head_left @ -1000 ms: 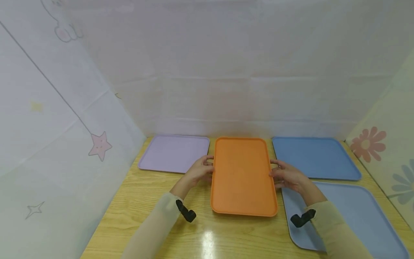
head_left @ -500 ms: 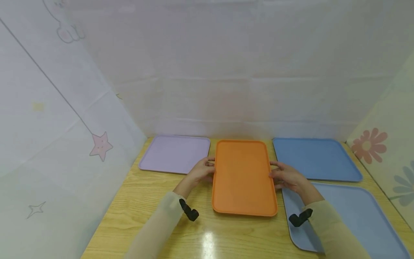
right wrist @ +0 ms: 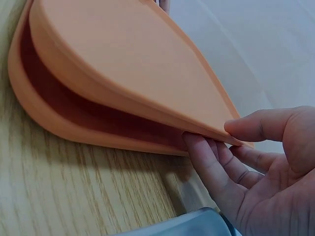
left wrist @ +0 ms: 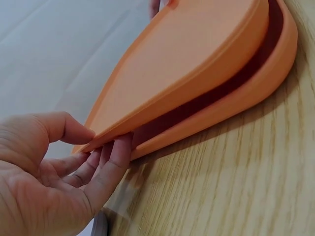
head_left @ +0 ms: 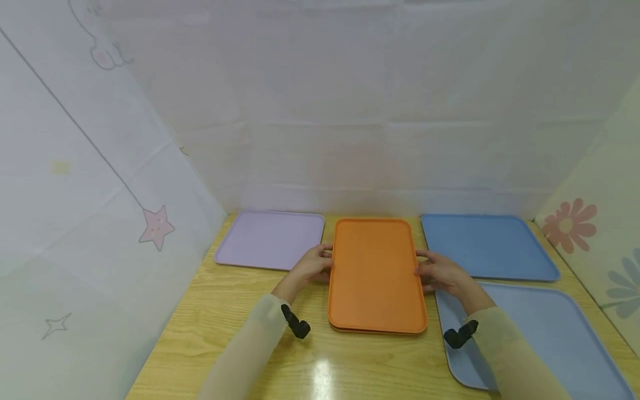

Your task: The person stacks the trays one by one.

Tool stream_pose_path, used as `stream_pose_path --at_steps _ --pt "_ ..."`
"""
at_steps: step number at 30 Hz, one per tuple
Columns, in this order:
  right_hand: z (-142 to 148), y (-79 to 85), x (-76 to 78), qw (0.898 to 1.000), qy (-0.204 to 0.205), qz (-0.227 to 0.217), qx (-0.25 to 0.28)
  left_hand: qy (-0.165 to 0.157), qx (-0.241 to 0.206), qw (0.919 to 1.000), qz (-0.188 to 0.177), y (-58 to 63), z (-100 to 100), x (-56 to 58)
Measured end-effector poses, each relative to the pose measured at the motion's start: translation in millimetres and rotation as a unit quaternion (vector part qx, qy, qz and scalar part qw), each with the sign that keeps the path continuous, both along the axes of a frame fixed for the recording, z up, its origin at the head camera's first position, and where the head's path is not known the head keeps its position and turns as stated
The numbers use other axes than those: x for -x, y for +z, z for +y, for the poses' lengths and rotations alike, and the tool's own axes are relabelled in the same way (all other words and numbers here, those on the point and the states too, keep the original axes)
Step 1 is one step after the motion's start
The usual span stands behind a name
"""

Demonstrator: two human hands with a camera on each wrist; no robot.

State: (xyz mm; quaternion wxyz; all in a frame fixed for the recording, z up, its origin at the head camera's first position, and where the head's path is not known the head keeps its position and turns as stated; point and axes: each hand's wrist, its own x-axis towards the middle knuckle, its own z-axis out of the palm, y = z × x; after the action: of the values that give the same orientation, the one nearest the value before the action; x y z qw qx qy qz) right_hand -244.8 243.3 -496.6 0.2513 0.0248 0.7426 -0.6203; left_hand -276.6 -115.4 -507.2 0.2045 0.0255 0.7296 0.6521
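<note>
Both hands hold an orange tray [head_left: 376, 272] by its long sides, just above a second orange tray [left wrist: 285, 59]. In the left wrist view my left hand [head_left: 311, 262] pinches the upper tray's side, thumb on the rim and fingers underneath. My right hand [head_left: 442, 272] pinches the opposite side the same way in the right wrist view. A dark gap separates the two trays at the near end, narrowing toward the hands. The lower tray lies on the wooden table [head_left: 240, 311]; from the head only a thin strip of its near rim shows.
A lilac tray [head_left: 272, 239] lies at the back left, close to my left hand. At the back right is a blue tray [head_left: 490, 247]. In front of it lies a pale blue tray [head_left: 545, 333], partly under the right forearm. White cloth [head_left: 320, 139] walls enclose the table.
The upper orange tray's far edge sits slightly lower in the head view. A strip of the lower tray's rim now shows beneath its near edge. Both hands keep their hold, shifting only slightly.
</note>
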Motion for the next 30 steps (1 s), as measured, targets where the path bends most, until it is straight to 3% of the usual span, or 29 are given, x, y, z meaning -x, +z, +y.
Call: stream_pose_path --at_steps 12,30 --pt "-3 -1.1 3.4 1.0 -0.001 -0.004 -0.031 -0.006 0.04 0.9992 0.0 0.7 2 2.9" --pt "-6 -1.3 4.6 0.995 0.01 0.006 -0.1 -0.01 0.135 0.9906 0.021 3.9 10 0.7"
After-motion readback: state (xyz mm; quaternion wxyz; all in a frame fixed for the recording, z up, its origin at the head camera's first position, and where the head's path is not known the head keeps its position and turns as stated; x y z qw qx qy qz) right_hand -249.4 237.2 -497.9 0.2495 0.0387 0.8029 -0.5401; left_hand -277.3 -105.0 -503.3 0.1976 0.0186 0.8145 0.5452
